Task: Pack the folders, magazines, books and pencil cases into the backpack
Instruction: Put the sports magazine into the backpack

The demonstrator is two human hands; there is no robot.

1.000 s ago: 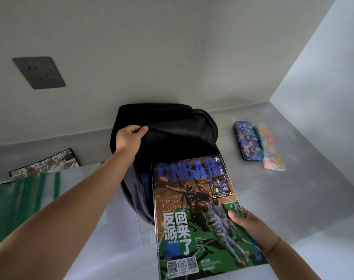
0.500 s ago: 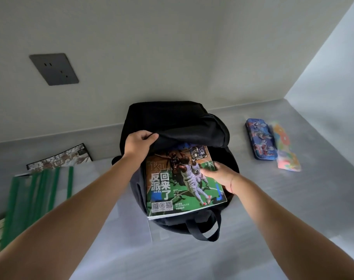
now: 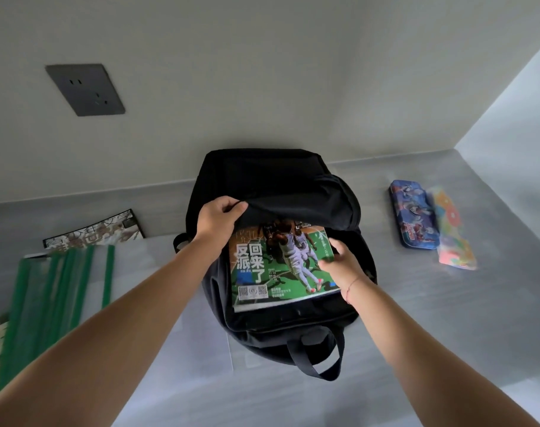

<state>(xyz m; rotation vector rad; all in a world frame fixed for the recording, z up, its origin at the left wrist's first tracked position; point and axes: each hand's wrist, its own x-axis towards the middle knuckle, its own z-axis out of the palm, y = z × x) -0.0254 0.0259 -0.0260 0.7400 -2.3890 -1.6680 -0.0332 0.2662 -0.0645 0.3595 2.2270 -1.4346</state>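
The left hand (image 3: 219, 218) grips the upper flap of the black backpack (image 3: 272, 177), apparently to hold its mouth wide, while the right hand (image 3: 339, 265) pinches the right edge of the magazine (image 3: 262, 272), which lies between both hands, half inside the opening.

Indoor nook; grey desk (image 3: 447, 318); wall socket (image 3: 85, 89)

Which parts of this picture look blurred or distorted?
Head view: the green-striped clear folders at left and the colourful soft pencil case at right are smeared; the basketball magazine in the black fabric backpack is readable; the wide angle slants the walls.
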